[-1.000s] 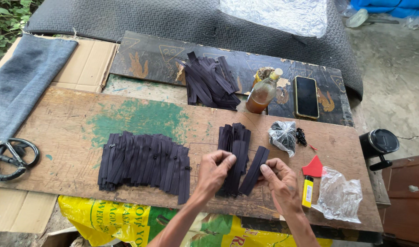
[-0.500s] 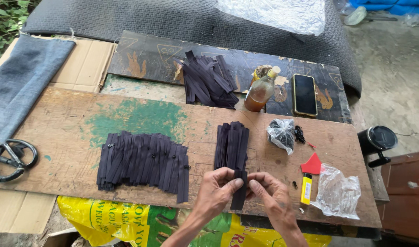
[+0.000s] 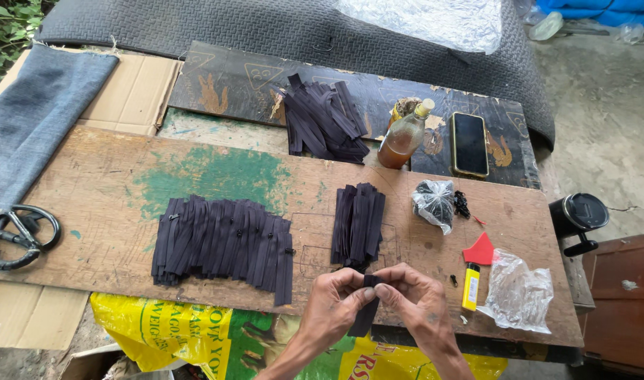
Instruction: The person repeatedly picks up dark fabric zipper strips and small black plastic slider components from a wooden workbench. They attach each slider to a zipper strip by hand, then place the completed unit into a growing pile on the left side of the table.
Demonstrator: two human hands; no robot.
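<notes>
Nearest the camera, the left hand (image 3: 334, 304) and the right hand (image 3: 415, 304) meet at the front edge of the board (image 3: 111, 183), fingertips pinched together on the top end of one dark strip (image 3: 365, 317). The strip hangs down from the fingers, past the board's edge, over a yellow sack (image 3: 174, 331). Both hands are closed narrowly on it, thumbs and forefingers touching the cloth.

Just beyond the hands lies a small stack of strips (image 3: 357, 225), lengthwise, upright to the view. To its left a wide row of strips (image 3: 223, 243) lies side by side. To the right of the hands sit a yellow lighter (image 3: 470, 287), a red scrap (image 3: 480, 250) and a clear bag (image 3: 519, 292). A crumpled dark bag (image 3: 434, 204) lies near the stack's right side.

At the left edge, scissors (image 3: 16, 236) rest on the board's end, beside grey cloth (image 3: 33, 119) on cardboard (image 3: 132, 95).

Farther back, on a dark panel (image 3: 223, 88), lies a loose heap of strips (image 3: 325, 119), then a bottle (image 3: 404, 137) of amber liquid and a phone (image 3: 469, 144), face up. A black cup (image 3: 579, 214) stands off the board to the right.
</notes>
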